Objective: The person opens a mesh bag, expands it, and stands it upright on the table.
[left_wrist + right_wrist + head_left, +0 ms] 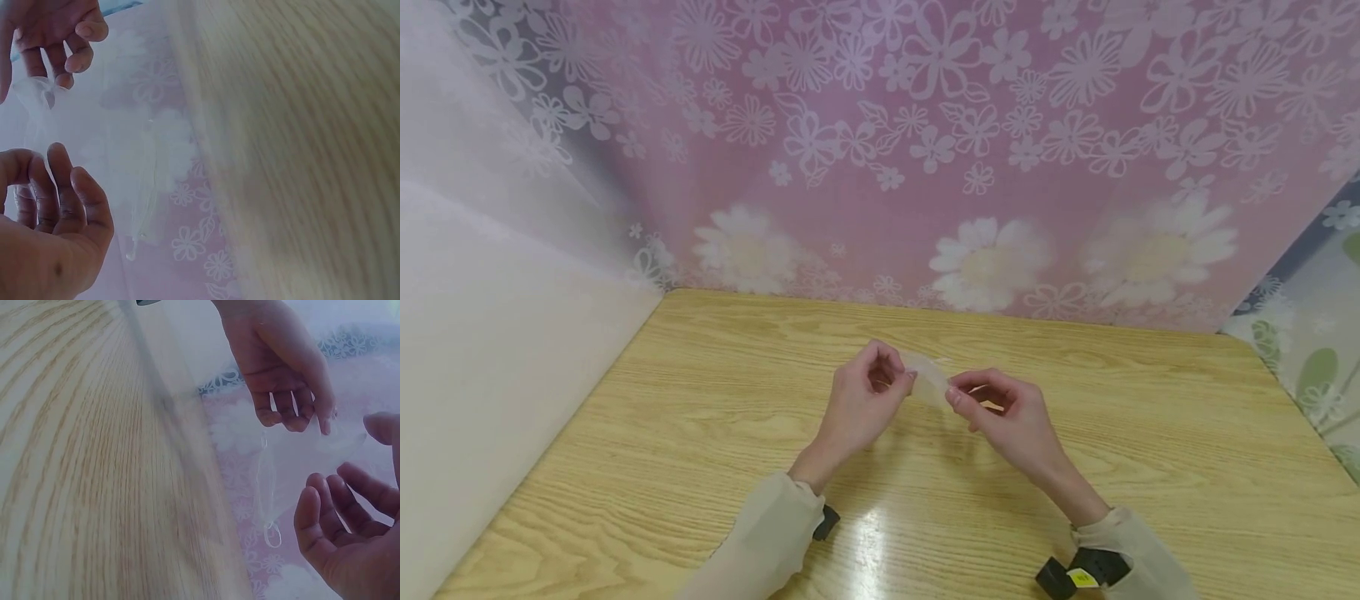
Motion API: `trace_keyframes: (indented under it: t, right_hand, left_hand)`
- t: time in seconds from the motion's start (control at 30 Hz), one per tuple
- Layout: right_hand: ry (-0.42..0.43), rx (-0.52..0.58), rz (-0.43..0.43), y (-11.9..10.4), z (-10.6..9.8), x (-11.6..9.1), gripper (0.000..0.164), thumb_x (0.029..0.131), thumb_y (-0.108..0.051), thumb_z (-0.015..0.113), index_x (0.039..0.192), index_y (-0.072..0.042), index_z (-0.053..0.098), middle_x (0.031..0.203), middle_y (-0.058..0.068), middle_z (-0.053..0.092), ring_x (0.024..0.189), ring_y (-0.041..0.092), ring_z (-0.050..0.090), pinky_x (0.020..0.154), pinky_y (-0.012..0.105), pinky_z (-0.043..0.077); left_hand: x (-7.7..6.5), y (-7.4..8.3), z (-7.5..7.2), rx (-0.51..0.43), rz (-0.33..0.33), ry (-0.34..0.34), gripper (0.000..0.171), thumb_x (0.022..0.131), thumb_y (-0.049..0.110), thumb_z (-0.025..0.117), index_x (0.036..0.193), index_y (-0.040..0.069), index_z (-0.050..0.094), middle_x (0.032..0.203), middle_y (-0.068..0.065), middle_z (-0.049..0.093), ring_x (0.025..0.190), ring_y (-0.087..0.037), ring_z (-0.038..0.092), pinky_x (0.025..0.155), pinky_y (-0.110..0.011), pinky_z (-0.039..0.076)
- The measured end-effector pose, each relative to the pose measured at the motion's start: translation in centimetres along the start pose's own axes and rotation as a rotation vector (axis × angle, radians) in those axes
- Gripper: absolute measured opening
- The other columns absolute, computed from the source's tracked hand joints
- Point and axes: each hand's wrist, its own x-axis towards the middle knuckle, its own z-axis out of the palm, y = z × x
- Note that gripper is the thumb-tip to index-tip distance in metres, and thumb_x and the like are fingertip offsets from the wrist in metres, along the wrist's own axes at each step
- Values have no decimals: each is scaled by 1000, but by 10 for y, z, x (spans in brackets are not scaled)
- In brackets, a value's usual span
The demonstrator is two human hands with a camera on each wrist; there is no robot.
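Note:
Between the two hands, above the table, a small sheer white pouch (929, 382) is stretched; it is thin enough to see through. My left hand (865, 398) pinches its left end between thumb and index finger. The right hand (1017, 421) pinches the opposite end, other fingers loosely bent. From the right wrist, the pouch (294, 472) hangs below the left hand (281, 369), and a thin cord loop (272, 535) dangles off its edge. In the left wrist view the right hand (56, 37) appears above the left hand (56, 231), the sheer material (39, 109) showing between them.
A wood-grain table (715, 375) lies under the hands. Behind it hangs a pink cloth (850, 233) with white flowers, and a pale sheet (512, 333) runs along the left edge. Black straps (1097, 567) show at the beige sleeves (767, 525).

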Motion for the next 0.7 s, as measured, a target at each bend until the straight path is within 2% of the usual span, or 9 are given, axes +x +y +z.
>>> trace_keyframes:
  t: [0.2, 0.4, 0.53, 0.7]
  right_hand:
    - [11, 6, -30, 2, 4, 0, 13, 95, -9, 73, 106, -3, 73, 100, 12, 71, 79, 14, 71, 68, 30, 63]
    - [79, 3, 39, 0, 7, 2, 16, 93, -8, 75, 107, -1, 72, 100, 16, 71, 84, 11, 71, 74, 25, 62]
    - [99, -31, 63, 0, 7, 3, 19, 92, -6, 75, 110, -2, 73, 97, 14, 71, 84, 8, 70, 75, 21, 60]
    - [103, -72, 52, 2, 6, 2, 16, 93, -9, 76, 108, -4, 75, 93, 12, 72, 82, 7, 69, 73, 20, 59]
  left_hand:
    - [-1, 0, 2, -29, -13, -34, 7, 97, 12, 69, 98, 10, 62, 86, -7, 70, 77, -13, 66, 75, -24, 56]
    - [-2, 1, 2, -12, -46, -83, 15, 97, 21, 70, 108, 14, 63, 87, -4, 71, 78, -13, 66, 76, -28, 58]
    - [-2, 1, 0, 50, -56, -102, 16, 97, 28, 71, 110, 20, 66, 83, 2, 68, 75, -13, 66, 72, -30, 58]
    - [-2, -1, -3, 165, 3, -91, 12, 96, 32, 73, 104, 23, 71, 92, -3, 64, 79, -11, 62, 70, -27, 55]
